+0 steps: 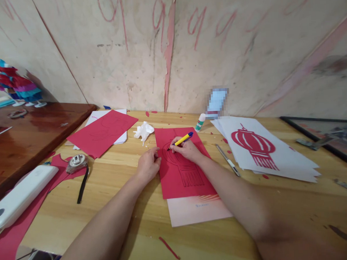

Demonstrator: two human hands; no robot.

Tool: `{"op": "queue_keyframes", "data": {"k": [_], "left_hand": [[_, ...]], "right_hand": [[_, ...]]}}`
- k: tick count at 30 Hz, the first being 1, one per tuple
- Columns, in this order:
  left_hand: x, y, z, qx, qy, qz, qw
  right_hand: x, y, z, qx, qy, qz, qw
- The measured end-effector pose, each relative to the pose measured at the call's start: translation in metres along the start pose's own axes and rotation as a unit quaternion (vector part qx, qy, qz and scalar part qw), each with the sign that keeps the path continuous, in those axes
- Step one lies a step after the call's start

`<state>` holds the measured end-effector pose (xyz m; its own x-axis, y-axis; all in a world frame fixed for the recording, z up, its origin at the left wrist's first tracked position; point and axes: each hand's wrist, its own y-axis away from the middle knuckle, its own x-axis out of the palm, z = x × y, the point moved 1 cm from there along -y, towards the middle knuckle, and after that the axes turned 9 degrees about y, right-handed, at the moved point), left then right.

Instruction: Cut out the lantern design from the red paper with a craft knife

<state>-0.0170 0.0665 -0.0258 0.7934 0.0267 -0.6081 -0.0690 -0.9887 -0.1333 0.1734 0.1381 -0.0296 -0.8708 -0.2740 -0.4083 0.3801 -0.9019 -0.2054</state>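
Observation:
A red paper sheet (190,183) with a drawn lantern outline lies on a pinkish pad (194,211) in the middle of the wooden table (121,186). My right hand (186,149) is closed around a yellow and blue pen (183,140), its tip on the upper part of the drawing. My left hand (147,163) rests at the sheet's left edge, fingers curled and pressing on the paper.
White sheets bearing a red lantern cut-out (254,145) lie at the right, a craft knife (228,160) beside them. A glue stick (200,122), crumpled tissue (144,130), another red sheet (103,133), tape measure (76,162) and white case (21,198) surround the work.

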Motion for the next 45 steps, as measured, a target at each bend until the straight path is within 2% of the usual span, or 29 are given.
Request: {"op": "queue_keyframes", "data": {"k": [45], "left_hand": [[0.0011,-0.0009,0.0024,0.005,0.000,-0.001,1.000]], "right_hand": [[-0.0015,0.0020,0.0002,0.013,-0.013,0.045,0.999]]}}
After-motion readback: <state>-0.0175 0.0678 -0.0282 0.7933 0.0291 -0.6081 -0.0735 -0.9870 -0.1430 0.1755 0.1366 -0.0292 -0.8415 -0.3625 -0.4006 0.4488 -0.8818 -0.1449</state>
